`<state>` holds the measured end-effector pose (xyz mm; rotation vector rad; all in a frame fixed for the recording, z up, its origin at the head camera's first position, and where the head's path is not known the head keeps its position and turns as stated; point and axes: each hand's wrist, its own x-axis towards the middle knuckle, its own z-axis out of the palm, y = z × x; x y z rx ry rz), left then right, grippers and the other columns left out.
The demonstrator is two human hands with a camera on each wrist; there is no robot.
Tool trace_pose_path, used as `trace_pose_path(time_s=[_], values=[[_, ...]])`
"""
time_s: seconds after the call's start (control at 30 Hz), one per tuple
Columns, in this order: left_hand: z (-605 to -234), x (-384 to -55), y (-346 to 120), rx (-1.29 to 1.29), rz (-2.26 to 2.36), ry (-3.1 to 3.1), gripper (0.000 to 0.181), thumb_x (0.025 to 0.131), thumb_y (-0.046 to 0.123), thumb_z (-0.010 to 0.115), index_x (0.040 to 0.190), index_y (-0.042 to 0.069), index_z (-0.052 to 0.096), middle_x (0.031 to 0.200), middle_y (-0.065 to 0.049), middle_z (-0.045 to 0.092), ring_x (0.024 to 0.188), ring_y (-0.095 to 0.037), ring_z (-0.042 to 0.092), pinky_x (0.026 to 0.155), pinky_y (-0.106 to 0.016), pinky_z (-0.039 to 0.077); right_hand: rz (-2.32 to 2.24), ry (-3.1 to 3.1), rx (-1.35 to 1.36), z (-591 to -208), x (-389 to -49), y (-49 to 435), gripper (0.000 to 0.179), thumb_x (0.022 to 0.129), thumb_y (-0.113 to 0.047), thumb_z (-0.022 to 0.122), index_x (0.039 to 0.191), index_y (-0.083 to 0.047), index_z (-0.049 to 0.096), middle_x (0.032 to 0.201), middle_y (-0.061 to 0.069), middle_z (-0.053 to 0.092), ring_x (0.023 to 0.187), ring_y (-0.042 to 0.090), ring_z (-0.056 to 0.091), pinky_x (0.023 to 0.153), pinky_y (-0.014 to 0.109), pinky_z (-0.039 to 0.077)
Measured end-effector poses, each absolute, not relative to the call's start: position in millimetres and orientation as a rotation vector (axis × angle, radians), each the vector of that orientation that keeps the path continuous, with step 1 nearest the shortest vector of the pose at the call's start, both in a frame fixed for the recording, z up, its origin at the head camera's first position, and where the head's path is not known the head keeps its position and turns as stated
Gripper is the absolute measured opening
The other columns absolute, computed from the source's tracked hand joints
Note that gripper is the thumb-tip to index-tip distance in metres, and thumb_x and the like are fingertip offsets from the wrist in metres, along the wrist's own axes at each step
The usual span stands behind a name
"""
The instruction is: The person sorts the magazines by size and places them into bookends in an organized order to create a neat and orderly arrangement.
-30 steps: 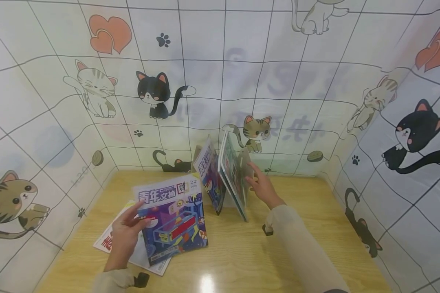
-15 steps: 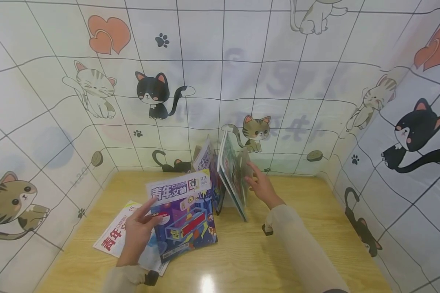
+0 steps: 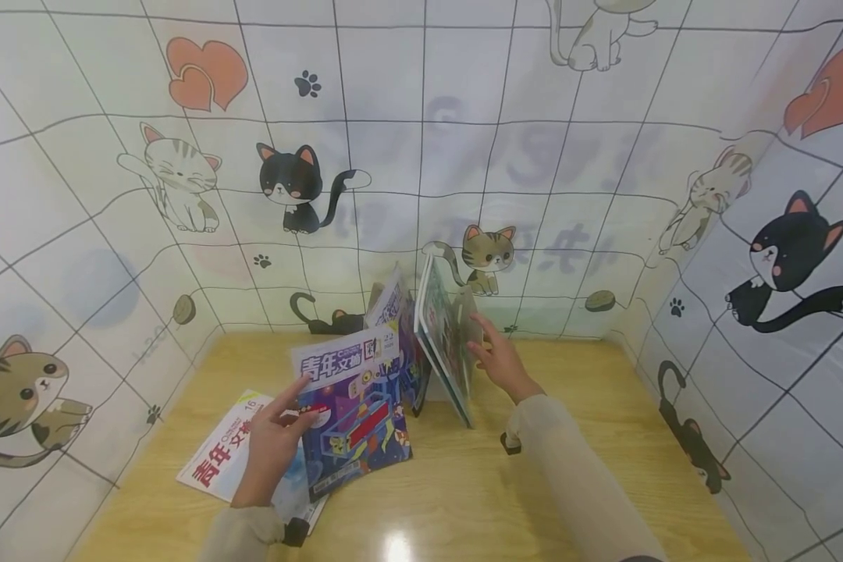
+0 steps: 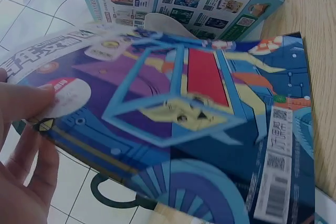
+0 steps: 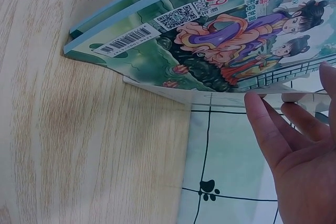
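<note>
My left hand (image 3: 277, 437) pinches the left edge of a purple-blue magazine (image 3: 354, 414) between thumb and fingers. In the left wrist view its cover shows a red and blue drawing and a barcode, tilted over the table. My right hand (image 3: 499, 355) rests its fingertips on the right side plate of a pale book stand (image 3: 472, 324), fingers mostly extended. Upright in the stand lean a green-covered magazine (image 5: 226, 45), with another behind it, and a purple magazine (image 3: 386, 300) on the left. The held magazine overlaps the purple one's lower part in the head view.
A white magazine (image 3: 218, 453) with red lettering lies flat on the wooden table (image 3: 555, 484), partly beneath the left hand and the held magazine. A cat-patterned cloth wall (image 3: 393, 156) rises behind the stand and along both sides.
My left hand has carried the purple-blue magazine to the right, closer to the stand, uncovering more of the white one. The right hand stays at the stand's side.
</note>
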<state>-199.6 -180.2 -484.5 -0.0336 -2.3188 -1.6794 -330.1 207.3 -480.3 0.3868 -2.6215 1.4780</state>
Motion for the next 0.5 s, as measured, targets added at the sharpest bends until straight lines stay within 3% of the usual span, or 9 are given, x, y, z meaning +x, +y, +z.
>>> trace_pose_path(time_s=[0.13, 0.33, 0.5], values=[[-483.9, -201.1, -178.3, -0.044, -1.62, -2.287, 0.055, 0.085, -0.002, 0.072, 0.134, 0.019, 0.062, 0.089, -0.01, 0.052, 0.064, -0.016, 0.053, 0.056, -0.023, 0.048, 1.482, -2.626, 0.384, -480.7, -331.0, 207.7, 0.06, 0.099, -0.017, 0.057, 0.153, -0.02, 0.03, 0.15, 0.024, 0.035, 0.12, 0.047, 0.051, 0.073, 0.042, 0.057], [-483.3, -201.3, -178.7, -0.033, -1.606, -2.326, 0.057, 0.085, 0.0, 0.073, 0.136, 0.023, 0.06, 0.093, -0.008, 0.052, 0.081, -0.022, 0.056, 0.064, -0.023, 0.05, 1.463, -2.623, 0.391, -483.2, -331.9, 208.2, 0.06, 0.1, -0.018, 0.057, 0.153, -0.02, 0.03, 0.149, 0.024, 0.035, 0.119, 0.047, 0.051, 0.073, 0.042, 0.057], [-482.1, -200.5, -178.0, -0.077, -1.63, -2.334, 0.057, 0.086, 0.0, 0.072, 0.137, 0.022, 0.059, 0.094, -0.01, 0.056, 0.085, -0.021, 0.059, 0.07, -0.023, 0.052, 1.463, -2.626, 0.384, -482.5, -331.3, 207.8, 0.06, 0.099, -0.017, 0.057, 0.153, -0.021, 0.03, 0.149, 0.024, 0.036, 0.118, 0.047, 0.052, 0.073, 0.041, 0.057]])
